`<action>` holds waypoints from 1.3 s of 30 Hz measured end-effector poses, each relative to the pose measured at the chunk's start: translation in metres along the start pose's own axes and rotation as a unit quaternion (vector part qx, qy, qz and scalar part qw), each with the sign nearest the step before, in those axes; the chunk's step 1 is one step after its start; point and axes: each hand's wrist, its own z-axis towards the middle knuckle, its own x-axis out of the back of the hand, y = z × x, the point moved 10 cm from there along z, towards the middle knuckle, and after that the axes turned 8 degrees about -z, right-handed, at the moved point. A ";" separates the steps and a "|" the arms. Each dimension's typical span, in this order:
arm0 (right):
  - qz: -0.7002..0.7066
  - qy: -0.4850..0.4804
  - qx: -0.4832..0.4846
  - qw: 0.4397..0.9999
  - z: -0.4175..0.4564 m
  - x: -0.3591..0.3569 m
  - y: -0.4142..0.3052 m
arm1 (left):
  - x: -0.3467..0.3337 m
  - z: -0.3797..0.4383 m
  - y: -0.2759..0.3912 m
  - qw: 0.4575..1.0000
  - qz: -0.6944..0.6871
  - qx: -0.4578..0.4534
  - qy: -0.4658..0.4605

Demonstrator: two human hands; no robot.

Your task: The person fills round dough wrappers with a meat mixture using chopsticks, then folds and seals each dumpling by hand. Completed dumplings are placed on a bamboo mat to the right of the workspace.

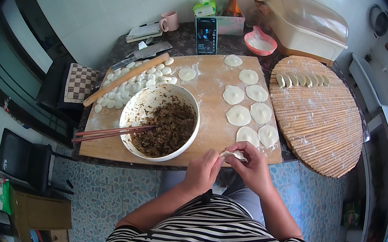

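A folded dumpling [235, 154] is pinched between the fingers of both hands at the front edge of the wooden board [210, 134]. My left hand [204, 170] grips its left end; my right hand [251, 167] holds its right side. Beyond them lie several round dough wrappers [238, 115]. To the left stands a white bowl [196, 128] of dark minced filling [169, 128], with reddish chopsticks [115, 133] resting over its rim. Behind the bowl are many small floured dough pieces [130, 87], a wooden rolling pin [127, 79] lying across them.
Right of the board, a round stalk tray [318, 126] bears a row of dumplings [302, 80]. Along the back are a cleaver [153, 50], a pink mug [170, 21], an upright phone [206, 36], a red bowl of flour [260, 43] and a lidded plastic box [307, 29].
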 end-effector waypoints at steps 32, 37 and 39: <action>-0.278 0.212 -0.016 0.937 0.076 0.161 0.033 | 0.016 -0.018 -0.005 0.999 -0.050 -0.014 0.012; -0.365 0.309 -0.040 0.878 0.123 0.232 0.047 | 0.025 -0.028 -0.007 0.999 -0.026 -0.010 0.016; -0.424 0.297 -0.077 0.852 0.135 0.241 0.065 | 0.028 -0.031 -0.008 1.000 -0.016 -0.001 0.014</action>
